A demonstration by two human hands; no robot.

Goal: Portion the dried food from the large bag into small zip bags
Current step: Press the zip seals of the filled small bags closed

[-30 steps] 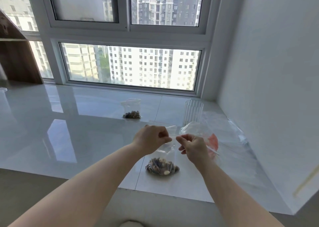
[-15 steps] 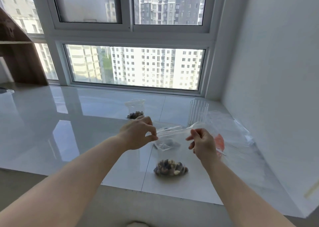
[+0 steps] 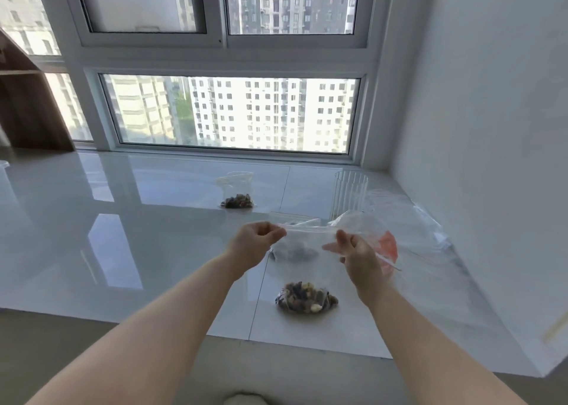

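Left hand (image 3: 256, 244): fingers curled, thumb and forefinger pinching the left end of the zip strip of a small clear zip bag (image 3: 302, 260). Right hand (image 3: 358, 255): thumb and fingers pinching the same strip toward its right end; remaining fingers loosely bent. Strip is stretched roughly level between both hands; cannot tell if the seal is closed along its full length.

Bag body hangs below the strip, w/ its lower part resting on the white sill (image 3: 153, 235). Dried food (image 3: 305, 297) sits in a dark mixed clump at the bag bottom, nearest the camera.

Positions below are given rel. to the held zip bag:
- Just behind it, seen through the plastic: another small bag (image 3: 293, 251) lying flat on the sill, contents grey and blurred.
- Behind and to the left, well apart: a third small bag (image 3: 236, 194), standing open-topped, w/ a small dark portion at its base.
- Behind and to the right: a ribbed clear glass (image 3: 350, 195), upright.
- To the right, partly hidden by the right hand: the large clear bag (image 3: 408, 220), crumpled on the sill against the side wall (image 3: 491, 127), w/ a red patch (image 3: 388, 244) showing inside or on it; cannot tell which.
- Far behind: window (image 3: 230, 112) w/ white frame.
- Far left: brown wooden shelf unit (image 3: 27, 106).
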